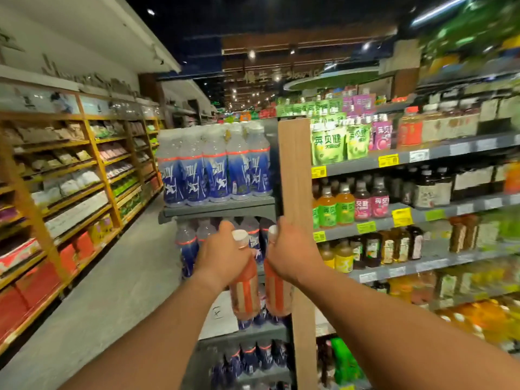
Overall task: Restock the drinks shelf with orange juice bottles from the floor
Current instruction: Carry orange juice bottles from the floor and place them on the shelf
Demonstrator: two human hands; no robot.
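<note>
Head view, taken in a shop aisle. At far left, wooden shelving (pixel 92 170) carried packaged goods whose labels were too blurred to read, and its lower tiers were cut off by the frame edge. Bare grey floor (pixel 121 277) ran between that shelving and the grey end-cap shelf (pixel 219 211), leaving an open lane toward the back of the shop. The end-cap held blue-labelled water bottles (pixel 213 173) in tight rows; further rows below were partly hidden behind the arms. The left hand (pixel 222 254) was clenched round the neck of the left juice bottle (pixel 245 291), its white cap standing clear above the fingers. Just beside it, the right hand (pixel 292 251) grasped the right juice bottle (pixel 278 291) in the same manner, with only a sliver of cap showing. Both bottles hung upright in the air in front of the end-cap, nearly touching, with orange liquid and pale, orange-striped labels; the print was illegible. A wooden upright panel (pixel 295 170) stood directly behind the right hand. To the right, the drinks shelf (pixel 422 156) bore pouches and bottles, increasingly smeared by motion blur toward the frame edge.
</note>
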